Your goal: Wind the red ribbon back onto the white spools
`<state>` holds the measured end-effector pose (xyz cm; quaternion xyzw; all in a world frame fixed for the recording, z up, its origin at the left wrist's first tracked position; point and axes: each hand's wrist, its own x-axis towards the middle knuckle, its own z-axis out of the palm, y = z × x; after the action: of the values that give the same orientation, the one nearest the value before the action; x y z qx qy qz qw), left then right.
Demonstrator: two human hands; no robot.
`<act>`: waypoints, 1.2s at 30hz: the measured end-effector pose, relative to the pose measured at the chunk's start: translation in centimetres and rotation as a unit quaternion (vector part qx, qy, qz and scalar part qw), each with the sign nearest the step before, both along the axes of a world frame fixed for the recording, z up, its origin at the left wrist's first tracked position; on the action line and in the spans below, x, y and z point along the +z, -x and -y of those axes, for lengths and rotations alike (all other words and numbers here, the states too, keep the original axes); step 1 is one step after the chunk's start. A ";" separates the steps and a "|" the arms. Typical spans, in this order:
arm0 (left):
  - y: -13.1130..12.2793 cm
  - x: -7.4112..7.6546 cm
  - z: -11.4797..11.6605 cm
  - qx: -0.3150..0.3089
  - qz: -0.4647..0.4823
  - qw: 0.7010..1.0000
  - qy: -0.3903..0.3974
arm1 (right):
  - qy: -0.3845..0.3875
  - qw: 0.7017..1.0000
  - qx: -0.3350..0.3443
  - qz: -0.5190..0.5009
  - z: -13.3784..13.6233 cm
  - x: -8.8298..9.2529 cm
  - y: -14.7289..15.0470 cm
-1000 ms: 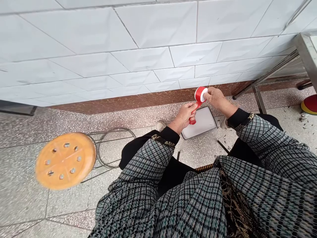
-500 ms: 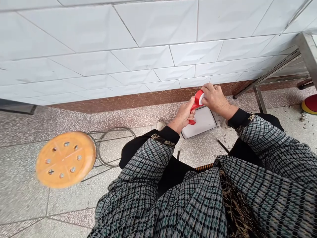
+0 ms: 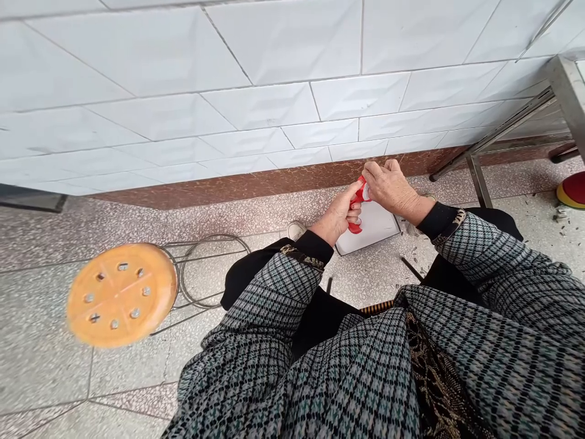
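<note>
My right hand (image 3: 393,190) is closed around a roll of red ribbon (image 3: 364,191) with a white core, partly covered by the fingers. My left hand (image 3: 340,212) pinches a stretch of the red ribbon just left of the roll. A short red end (image 3: 354,228) curls out below my left fingers. Whether anything else is inside the left fist is hidden. Beneath both hands a flat white tray or board (image 3: 372,231) with a dark edge lies on the speckled floor.
A stool with a round orange seat (image 3: 121,296) and thin metal legs lies on its side to the left. A white tiled wall (image 3: 269,116) rises in front. At right stand a metal frame (image 3: 478,177) and a red and yellow object (image 3: 571,190). Dark scraps dot the floor.
My right hand has moved slightly left and down with the roll, bringing it closer to my left hand. The roll is now more covered by the fingers. My left hand stays nearly in place.
</note>
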<state>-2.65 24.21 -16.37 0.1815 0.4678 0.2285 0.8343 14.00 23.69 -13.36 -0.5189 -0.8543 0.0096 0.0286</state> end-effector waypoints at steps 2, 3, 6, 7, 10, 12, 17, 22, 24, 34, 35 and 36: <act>0.1 -0.1 0.0 0.000 0.015 1.000 0.009 | 0.004 1.000 0.006 -0.008 -0.1 0.1 -0.2; 0.1 -0.1 0.0 0.000 0.025 1.000 0.012 | 0.004 1.000 0.010 -0.017 -0.2 0.2 -0.3; 0.2 0.0 0.0 0.006 0.049 0.999 0.014 | -0.001 0.998 0.019 -0.057 -0.4 0.3 -0.8; 0.2 0.2 0.1 0.009 0.051 0.999 0.013 | -0.001 0.997 0.019 -0.073 -0.5 0.3 -1.0; 0.0 0.8 0.3 0.018 0.053 0.998 0.000 | 0.022 0.992 0.010 -0.124 -1.0 0.1 -1.4; 0.0 1.2 0.4 0.018 0.057 0.998 -0.009 | 0.054 0.985 0.009 -0.166 -1.3 0.2 -1.8; 0.0 1.7 0.7 0.020 0.067 0.997 -0.016 | 0.139 0.944 0.034 -0.298 -1.8 1.6 -2.5; 0.0 2.1 0.8 0.039 0.086 0.995 -0.043 | 0.241 0.859 -0.058 -0.448 -1.5 3.0 -2.2; 0.0 2.5 0.9 0.045 0.091 0.993 -0.052 | 0.286 0.806 -0.092 -0.510 -1.4 3.1 -1.9; 0.1 2.8 1.1 0.064 0.125 0.988 -0.059 | 0.374 0.672 -0.102 -0.631 -1.2 0.5 -1.2; 0.1 2.7 1.1 0.064 0.127 0.988 -0.060 | 0.375 0.667 -0.089 -0.638 -1.3 0.3 -1.2; 0.0 2.7 1.1 0.065 0.129 0.988 -0.060 | 0.376 0.664 -0.077 -0.642 -1.3 0.1 -1.3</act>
<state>-2.67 23.08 -13.69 0.1695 0.3530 0.3313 0.8584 15.30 25.03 -13.31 -0.4149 -0.5049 0.6586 0.3732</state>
